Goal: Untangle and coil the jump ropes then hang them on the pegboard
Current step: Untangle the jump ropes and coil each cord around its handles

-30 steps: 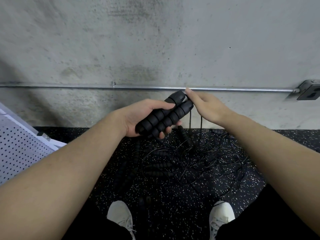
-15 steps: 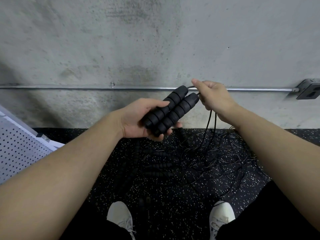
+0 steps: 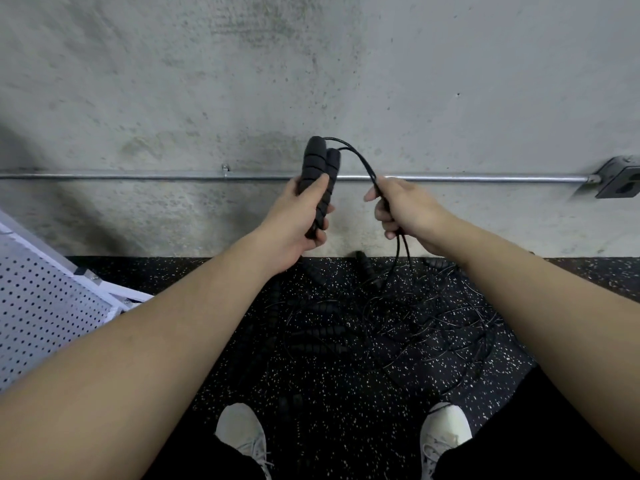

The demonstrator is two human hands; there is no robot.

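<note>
Concrete wall point(image 3: 450, 81), handles point(image 3: 317, 174) in left fingers point(image 3: 313, 192), cord point(image 3: 360, 161) seemingly in right fingers point(image 3: 381, 211)

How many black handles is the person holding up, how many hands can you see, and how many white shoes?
Black handles held up: 2
Hands, left hand and right hand: 2
White shoes, one and the other: 2
Total: 6

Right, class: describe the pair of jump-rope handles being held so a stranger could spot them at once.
Find the metal pipe running along the concrete wall. In front of it the left hand grips two black ribbed handles side by side, standing upright. Unlike the other handles, which lie on the speckled floor, these are lifted.
</note>
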